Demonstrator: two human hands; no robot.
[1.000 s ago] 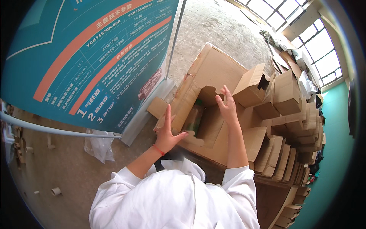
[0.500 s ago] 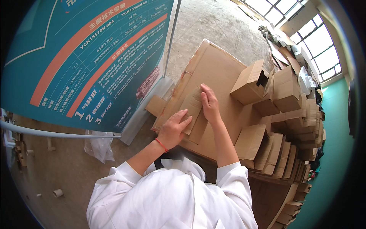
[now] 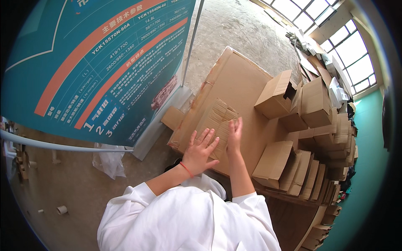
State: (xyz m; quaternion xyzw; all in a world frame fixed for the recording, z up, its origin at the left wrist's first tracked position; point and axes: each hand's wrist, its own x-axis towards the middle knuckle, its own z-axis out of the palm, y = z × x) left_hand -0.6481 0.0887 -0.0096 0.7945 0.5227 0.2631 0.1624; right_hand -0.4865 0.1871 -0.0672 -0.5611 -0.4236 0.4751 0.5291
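A large brown cardboard box (image 3: 247,83) lies in front of me with its top flaps folded down flat. My left hand (image 3: 200,151), a red band at its wrist, rests palm down with fingers spread on the near flap (image 3: 217,121). Beside it, my right hand (image 3: 234,134) presses the same flap edge-on, fingers straight and together. Neither hand grips anything. My white sleeves fill the bottom of the view.
Smaller folded cardboard boxes (image 3: 312,104) are stacked at the right, with flat ones (image 3: 293,167) leaning in a row. A big teal and orange banner (image 3: 96,67) on a white pole (image 3: 63,146) stands at the left. The floor is concrete, with a plastic bag (image 3: 109,161) and tape rolls.
The box stood open with both hands at its flaps; the flaps have since been folded down and both hands now lie flat on the closed top, nearer to me.
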